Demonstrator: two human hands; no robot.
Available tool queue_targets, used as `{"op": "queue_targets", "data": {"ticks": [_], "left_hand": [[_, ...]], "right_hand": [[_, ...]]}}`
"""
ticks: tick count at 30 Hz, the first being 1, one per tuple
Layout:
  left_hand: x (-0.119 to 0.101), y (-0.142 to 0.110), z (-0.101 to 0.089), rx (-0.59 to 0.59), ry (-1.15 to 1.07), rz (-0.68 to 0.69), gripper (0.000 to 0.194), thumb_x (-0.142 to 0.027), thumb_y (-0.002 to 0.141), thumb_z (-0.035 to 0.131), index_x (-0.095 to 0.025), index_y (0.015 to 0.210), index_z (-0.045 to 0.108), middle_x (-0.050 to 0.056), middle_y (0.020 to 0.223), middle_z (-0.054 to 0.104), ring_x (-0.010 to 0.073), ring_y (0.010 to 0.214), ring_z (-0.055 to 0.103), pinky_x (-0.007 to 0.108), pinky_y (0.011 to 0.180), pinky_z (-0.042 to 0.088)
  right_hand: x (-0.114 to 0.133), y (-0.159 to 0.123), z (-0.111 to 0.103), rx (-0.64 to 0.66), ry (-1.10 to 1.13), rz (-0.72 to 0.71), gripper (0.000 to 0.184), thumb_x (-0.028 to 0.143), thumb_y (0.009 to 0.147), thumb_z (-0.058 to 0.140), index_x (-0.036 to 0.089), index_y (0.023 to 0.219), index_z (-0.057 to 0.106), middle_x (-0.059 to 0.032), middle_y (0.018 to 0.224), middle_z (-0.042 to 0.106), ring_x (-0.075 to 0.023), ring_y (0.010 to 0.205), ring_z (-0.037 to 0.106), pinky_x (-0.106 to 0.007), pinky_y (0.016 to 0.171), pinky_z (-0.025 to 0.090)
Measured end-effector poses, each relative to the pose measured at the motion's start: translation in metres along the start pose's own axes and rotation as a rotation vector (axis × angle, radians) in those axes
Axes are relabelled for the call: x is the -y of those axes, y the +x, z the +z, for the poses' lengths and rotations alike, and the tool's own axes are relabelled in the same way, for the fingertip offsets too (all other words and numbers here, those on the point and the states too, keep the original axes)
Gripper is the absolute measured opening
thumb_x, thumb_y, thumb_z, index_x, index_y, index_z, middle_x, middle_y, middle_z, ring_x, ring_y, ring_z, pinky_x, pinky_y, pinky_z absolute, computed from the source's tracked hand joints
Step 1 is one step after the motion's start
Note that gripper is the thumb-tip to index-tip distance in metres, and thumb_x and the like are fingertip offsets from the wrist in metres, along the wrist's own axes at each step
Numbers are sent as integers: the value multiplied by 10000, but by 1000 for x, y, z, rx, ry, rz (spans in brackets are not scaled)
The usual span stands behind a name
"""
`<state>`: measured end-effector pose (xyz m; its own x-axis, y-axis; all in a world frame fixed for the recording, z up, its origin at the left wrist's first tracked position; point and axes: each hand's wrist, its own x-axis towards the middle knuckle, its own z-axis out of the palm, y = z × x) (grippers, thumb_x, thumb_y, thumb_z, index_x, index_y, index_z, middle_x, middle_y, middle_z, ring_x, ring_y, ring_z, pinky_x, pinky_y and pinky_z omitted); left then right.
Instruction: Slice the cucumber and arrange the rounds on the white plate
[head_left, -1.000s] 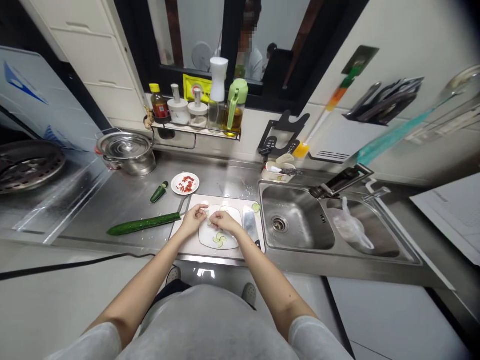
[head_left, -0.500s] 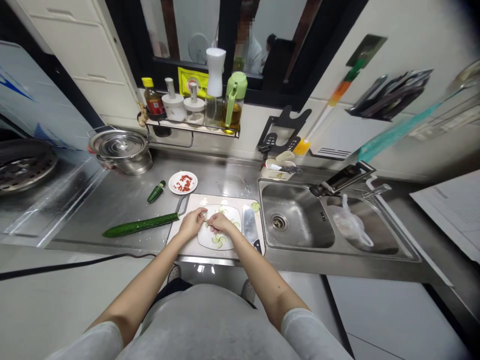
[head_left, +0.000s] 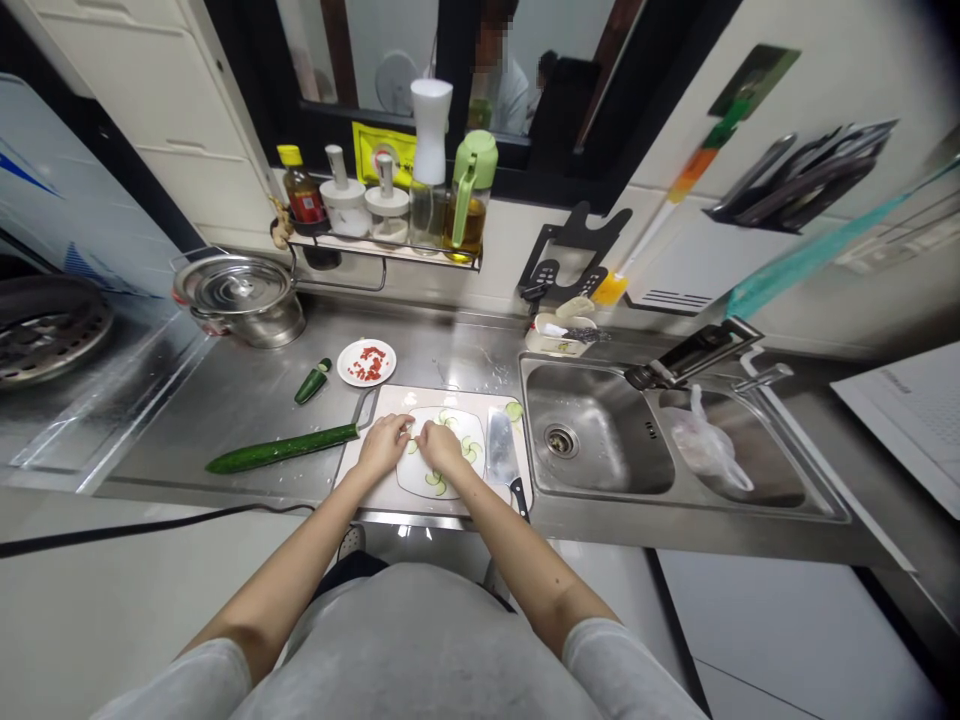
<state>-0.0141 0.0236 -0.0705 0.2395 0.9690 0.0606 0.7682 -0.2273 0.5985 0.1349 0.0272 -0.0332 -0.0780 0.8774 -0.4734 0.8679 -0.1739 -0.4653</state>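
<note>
My left hand [head_left: 384, 445] is over the left edge of the white plate [head_left: 414, 478], its fingers bent toward the thumb around something too small to make out. Close beside it, my right hand [head_left: 441, 447] pinches downward at the plate's left part, with a bit of pale green cucumber slice [head_left: 412, 446] at its fingertips. Thin cucumber slices [head_left: 436, 484] lie fanned in curved groups near the plate's front and right sides. Under the plate is a pale cutting board [head_left: 375, 496]. A cleaver [head_left: 501, 450] rests on the board's right side, its black handle toward me.
Left of the board lie a long cucumber [head_left: 281, 450] and a short cucumber piece [head_left: 313, 382]. Behind stands a small plate [head_left: 343, 366] with red bits. A lidded pot [head_left: 262, 315] is at back left; a double sink [head_left: 607, 480] at right. Bottles [head_left: 305, 195] line a wall shelf.
My right hand has turned its back upward and lowered its fingertips onto the plate's left part. My left hand stays almost in place. The view has shifted slightly.
</note>
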Motion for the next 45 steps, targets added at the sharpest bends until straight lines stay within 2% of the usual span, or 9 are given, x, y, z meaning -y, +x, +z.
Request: {"op": "queue_targets", "data": {"ticks": [4,9,21,30,45], "left_hand": [[2,-1,1,-17,2,8,312,-180,815,543,-211,1108,647,72,966,651,232,933,577,364,877,443],[3,-1,2,-23,7,20,278,-193,822,548,-216,1073,665,77,958,644,243,930,569,379,874,441],[5,-5,4,-19,-7,72,285,-168,849,494,-207,1072,667,78,1076,668,247,984,552,379,899,432],[3,-6,2,3,-51,90,303,-142,837,487,-220,1059,678,65,1064,684,245,997,539,381,906,434],[3,-6,3,19,-73,89,313,-139,823,497,-227,1061,680,63,1055,690,242,1016,543,387,915,437]], "right_hand": [[-5,-15,9,-82,-147,-103,235,322,958,426,215,1125,554,-91,1019,686,-214,940,628,-276,712,392],[-6,-25,16,-62,-260,-170,273,320,963,409,236,1198,520,-89,1021,692,-222,932,635,-283,707,394],[-2,-28,21,-82,-229,-110,339,361,954,401,242,1253,508,-89,1013,695,-226,929,642,-289,710,404],[-3,-28,17,-65,-189,-91,325,299,904,461,264,1213,553,-71,1018,692,-228,952,640,-291,720,407],[-8,-30,18,-44,-185,-103,339,320,906,478,273,1231,560,-63,1017,692,-213,948,635,-279,727,398]]}}
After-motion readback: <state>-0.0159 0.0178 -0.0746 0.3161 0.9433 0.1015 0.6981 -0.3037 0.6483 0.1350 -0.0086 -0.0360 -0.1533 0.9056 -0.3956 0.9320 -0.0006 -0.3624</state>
